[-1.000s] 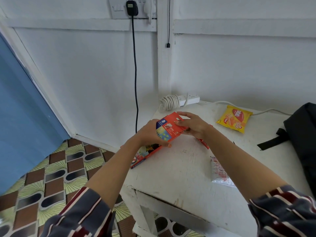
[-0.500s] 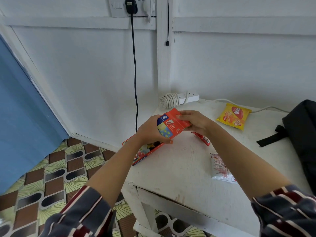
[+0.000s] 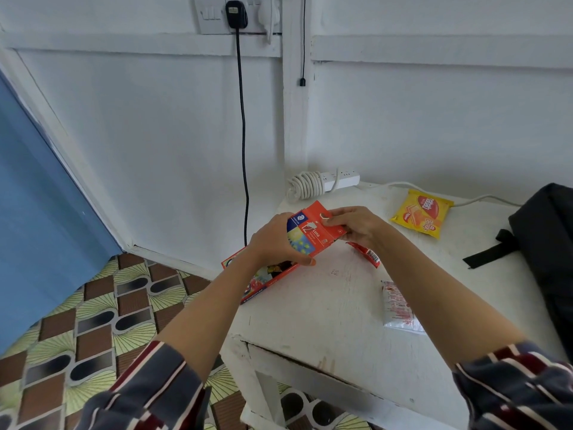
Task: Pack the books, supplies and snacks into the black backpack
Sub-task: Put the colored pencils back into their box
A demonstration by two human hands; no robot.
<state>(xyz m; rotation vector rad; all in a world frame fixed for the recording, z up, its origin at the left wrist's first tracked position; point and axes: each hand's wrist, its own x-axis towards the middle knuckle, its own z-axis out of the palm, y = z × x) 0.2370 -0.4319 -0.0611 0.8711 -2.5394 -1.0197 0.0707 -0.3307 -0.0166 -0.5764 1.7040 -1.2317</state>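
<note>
1. A small red pencil box [image 3: 319,234] is held in both hands just above the far left corner of a white tabletop [image 3: 325,308].
2. Right of the box lies a yellow snack packet [image 3: 421,214]. Farther right sits the black backpack [image 3: 545,243], well apart, its strap [image 3: 486,254] trailing toward the box.
3. Just right of and below the box lies a red wrapped bar [image 3: 369,257]. A clear packet with red print [image 3: 398,305] lies nearer the camera.
4. Below and left of the box, a larger red pencil box [image 3: 263,280] lies partly hidden under the left wrist.
5. Behind the box, a white power strip [image 3: 341,178] sits against the wall.
6. The left hand [image 3: 273,243] has its grip wrapped round the box's lower end. The right hand [image 3: 356,225] pinches the upper end, its fingers curled.
</note>
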